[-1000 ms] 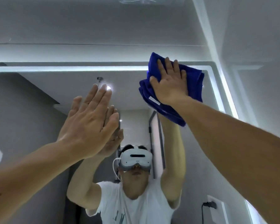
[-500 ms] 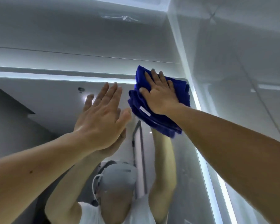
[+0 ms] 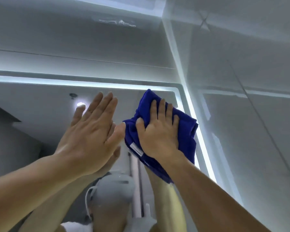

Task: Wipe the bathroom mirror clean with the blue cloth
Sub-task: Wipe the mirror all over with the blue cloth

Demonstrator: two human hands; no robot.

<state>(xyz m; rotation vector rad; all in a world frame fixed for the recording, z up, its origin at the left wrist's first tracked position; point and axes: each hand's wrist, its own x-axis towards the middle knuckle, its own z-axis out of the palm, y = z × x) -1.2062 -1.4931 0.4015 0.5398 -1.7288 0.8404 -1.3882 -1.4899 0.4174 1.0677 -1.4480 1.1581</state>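
Observation:
The bathroom mirror (image 3: 40, 104) fills the lower left, edged by a glowing light strip along its top and right side. My right hand (image 3: 159, 129) presses a folded blue cloth (image 3: 186, 134) flat against the glass just below the mirror's top right corner. My left hand (image 3: 90, 131) lies flat on the mirror with fingers together, its thumb close to the cloth's left edge. Both arms and a person's head with a white headset are reflected in the glass below.
A glossy white wall (image 3: 258, 131) meets the mirror's right edge at a corner. Above the mirror runs a pale wall panel (image 3: 74, 39) up to the ceiling.
The view has tilted further up. My right hand with the cloth has slid toward the mirror's top right corner, and my left hand stays flat on the glass, now closer to the cloth.

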